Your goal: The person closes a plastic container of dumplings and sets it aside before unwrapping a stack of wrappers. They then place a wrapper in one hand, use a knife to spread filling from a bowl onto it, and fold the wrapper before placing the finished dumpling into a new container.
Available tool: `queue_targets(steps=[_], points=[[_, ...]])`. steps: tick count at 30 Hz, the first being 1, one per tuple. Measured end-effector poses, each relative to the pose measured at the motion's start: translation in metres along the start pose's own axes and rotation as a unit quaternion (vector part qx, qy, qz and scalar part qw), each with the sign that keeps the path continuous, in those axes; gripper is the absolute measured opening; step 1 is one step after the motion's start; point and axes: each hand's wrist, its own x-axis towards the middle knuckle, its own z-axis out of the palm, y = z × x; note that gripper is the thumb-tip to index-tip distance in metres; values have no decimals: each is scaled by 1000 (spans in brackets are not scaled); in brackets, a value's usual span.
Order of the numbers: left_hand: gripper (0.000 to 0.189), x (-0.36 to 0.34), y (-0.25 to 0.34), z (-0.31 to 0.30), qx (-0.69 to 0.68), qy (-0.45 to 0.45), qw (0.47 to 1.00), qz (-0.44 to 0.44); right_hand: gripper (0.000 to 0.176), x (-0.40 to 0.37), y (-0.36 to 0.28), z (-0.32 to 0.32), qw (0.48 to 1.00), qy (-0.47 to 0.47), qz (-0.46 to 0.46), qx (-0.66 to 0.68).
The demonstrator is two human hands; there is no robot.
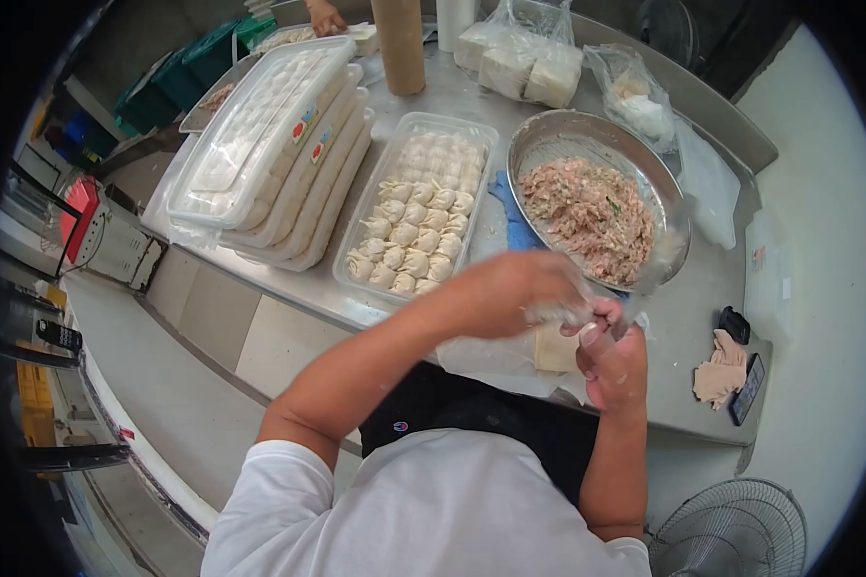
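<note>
Head-camera view looking down at a steel tabletop where I am folding dumplings. My left hand and right hand meet just above the near edge. Both grips are pressed together on one pale dumpling held in the air between them, and the left one is blurred. A small pile of wrappers lies just below my hands. By my judgement the work is well along but not finished. A stack of lidded trays sits at the left. Beside it, the open tray holds folded dumplings in its near rows, while its far rows look paler and I cannot tell whether they are filled. The metal bowl, just beyond my hands, still holds plenty of filling. Bags of wrappers wait at the far edge, where another person's hand shows. Space is tight, with the tray, the bowl and the front edge all near my hands. There is bare steel to the right, ending near a phone and a cloth at the corner.
</note>
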Motion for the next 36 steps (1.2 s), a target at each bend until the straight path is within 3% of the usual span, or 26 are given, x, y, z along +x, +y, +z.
queue_targets(steps=[1,3,5,8,9,11,14,16,17,18,19,20,21,22,23,25,28,31,33,36], points=[[36,-2,-13,-14,62,-39,997,-20,36,-1,-2,0,997,-15,16,-70],[29,-1,-46,-47,136,33,986,-94,35,-4,2,-9,994,1,-8,-113],[31,2,-67,-85,184,41,955,-228,34,-6,12,-22,987,14,-32,-154],[34,-5,-109,-107,281,21,934,-220,33,-8,25,-35,982,62,-36,-173],[34,-3,-107,-106,281,20,934,-220,32,-10,26,-36,985,70,-38,-154],[40,2,-105,-102,132,-11,944,-302,32,-14,26,-40,987,81,-37,-134],[40,8,-101,-99,190,-63,913,-356,29,-17,13,-44,988,62,38,-133],[40,6,-102,-99,197,-59,914,-350,31,-14,-1,-35,959,103,-27,-262],[40,5,-103,-99,205,-55,915,-344,31,-9,-4,-41,959,103,-28,-264],[40,3,-105,-98,203,-55,916,-343,32,-4,-12,-48,890,91,-158,-418],[41,1,-107,-96,204,-25,924,-321,34,1,-17,-51,781,74,-280,-553],[41,0,-109,-94,205,5,932,-299,34,1,-24,-53,780,76,-279,-555],[41,0,-108,-94,203,4,933,-297,33,-1,-42,-44,745,72,-250,-614],[43,1,-106,-94,218,-26,927,-305,34,1,-53,-38,706,66,-221,-670],[45,2,-104,-95,234,-55,920,-311,34,6,-55,-37,705,68,-220,-671],[46,7,-88,-87,263,-48,921,-282,35,21,-61,-33,557,75,-195,-804],[43,19,-41,-53,249,-27,943,-217,25,48,-60,-9,517,74,-176,-834],[40,12,-8,24,77,-103,984,-124,26,77,-38,-8,529,2,-137,-838],[39,4,7,72,10,-98,992,-80,20,83,-40,-4,530,-24,-146,-835],[31,3,11,96,68,-104,989,-84,16,92,-46,-14,549,-77,-160,-817]])
